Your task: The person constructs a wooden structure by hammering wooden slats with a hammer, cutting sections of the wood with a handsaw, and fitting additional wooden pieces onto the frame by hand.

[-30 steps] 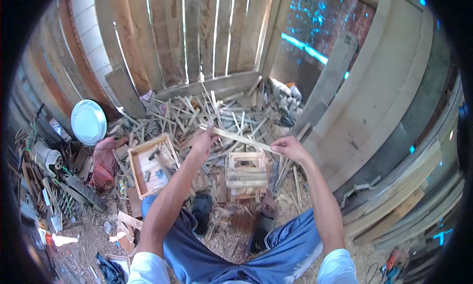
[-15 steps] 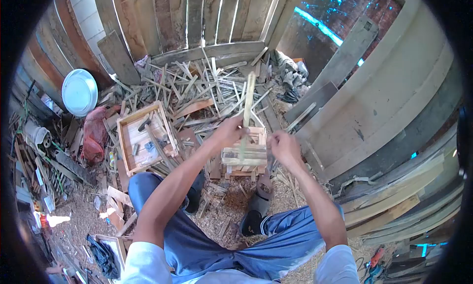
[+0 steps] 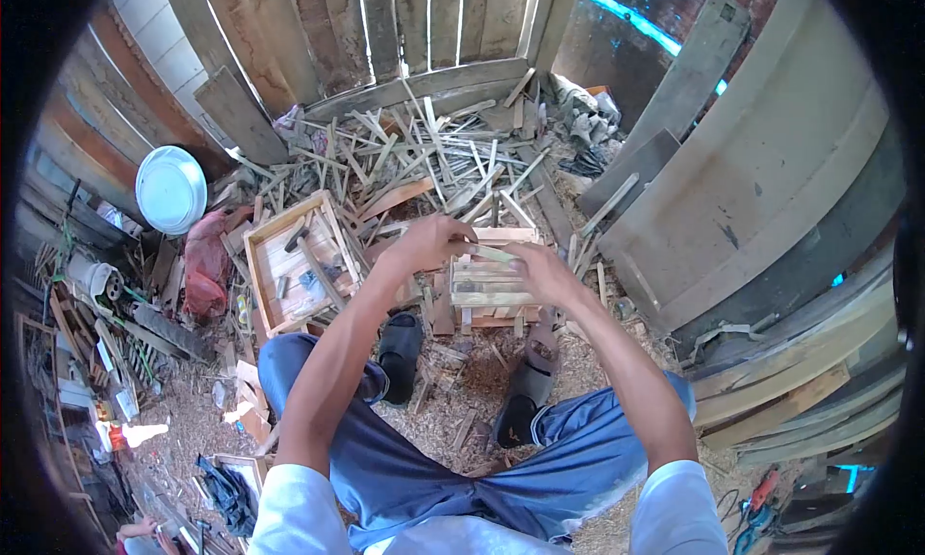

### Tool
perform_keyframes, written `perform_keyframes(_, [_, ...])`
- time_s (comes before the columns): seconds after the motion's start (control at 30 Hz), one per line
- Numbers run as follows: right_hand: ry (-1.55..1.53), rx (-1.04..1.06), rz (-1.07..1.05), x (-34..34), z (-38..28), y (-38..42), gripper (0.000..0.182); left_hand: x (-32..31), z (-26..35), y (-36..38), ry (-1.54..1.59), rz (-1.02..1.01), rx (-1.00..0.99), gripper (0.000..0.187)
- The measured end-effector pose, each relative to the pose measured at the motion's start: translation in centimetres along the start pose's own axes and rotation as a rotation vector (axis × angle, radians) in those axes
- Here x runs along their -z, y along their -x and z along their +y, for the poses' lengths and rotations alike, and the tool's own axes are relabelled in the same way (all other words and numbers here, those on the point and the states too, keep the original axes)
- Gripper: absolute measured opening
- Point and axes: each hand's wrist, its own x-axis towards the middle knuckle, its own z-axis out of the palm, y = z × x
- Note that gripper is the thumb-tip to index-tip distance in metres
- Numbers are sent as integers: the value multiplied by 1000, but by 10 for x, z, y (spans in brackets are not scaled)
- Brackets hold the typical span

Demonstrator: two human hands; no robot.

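Note:
A short wooden slat (image 3: 494, 253) lies crosswise between my two hands, above a small slatted wooden crate (image 3: 493, 293). My left hand (image 3: 431, 243) pinches the slat's left end, with its fingertips partly hidden. At the other end, the fingers of my right hand (image 3: 545, 272) are closed on the slat. The crate stands on the ground in front of my feet, with several slats across its near side. To its left is a shallow wooden tray (image 3: 252, 276) holding a hammer (image 3: 301, 233) and small items I cannot make out.
Scrap sticks (image 3: 385, 160) are heaped beyond the crate against the plank wall. A white basin (image 3: 171, 190) and a red plastic bag (image 3: 207, 266) are at the left. A large board (image 3: 742, 170) leans at the right. A power tool (image 3: 756, 516) lies at lower right.
The slat has gone from upright in my left hand to lying crosswise over the crate. My right hand has moved in and taken its right end. The view has shifted slightly.

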Motion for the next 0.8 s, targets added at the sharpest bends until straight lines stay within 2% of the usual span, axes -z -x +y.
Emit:
perform_keyframes(0.07, [57, 34, 39, 4, 22, -5, 33, 6, -6, 6, 38, 29, 31, 25])
perform_keyframes(0.17, [-7, -94, 42, 22, 50, -3, 33, -7, -38, 9, 75, 116, 23, 24])
perform_keyframes(0.2, [20, -18, 116, 25, 59, -1, 33, -16, -37, 9, 75, 112, 20, 24])
perform_keyframes(0.27, [35, 55, 186, 25, 68, 1, 33, -39, -30, 13, 545, 178, 302, 21])
perform_keyframes(0.3, [89, 128, 250, 23, 68, 1, 34, -48, -36, 11, 540, 172, 310, 21])
perform_keyframes(0.33, [141, 201, 314, 21, 63, 0, 36, -57, -43, 10, 671, 195, 348, 20])
perform_keyframes(0.37, [144, 173, 311, 20, 58, -1, 37, -65, -52, 12, 806, 221, 387, 19])
perform_keyframes(0.4, [141, 174, 304, 14, 58, -4, 37, -64, -51, 12, 808, 222, 394, 19])
perform_keyframes(0.47, [107, 215, 317, 7, 64, -11, 36, -62, -49, 8, 935, 353, 520, 15])
perform_keyframes(0.57, [75, 184, 223, 5, 69, -20, 34, -76, -67, 5, 913, 377, 484, 13])
perform_keyframes(0.63, [116, 216, 257, -2, 83, -27, 33, -88, -82, 4, 894, 394, 459, 12])
perform_keyframes(0.73, [144, 235, 273, -6, 94, -33, 31, -93, -90, 6, 994, 415, 454, 11])
perform_keyframes(0.8, [128, 223, 254, -6, 94, -35, 31, -90, -89, 4, 1124, 449, 540, 12])
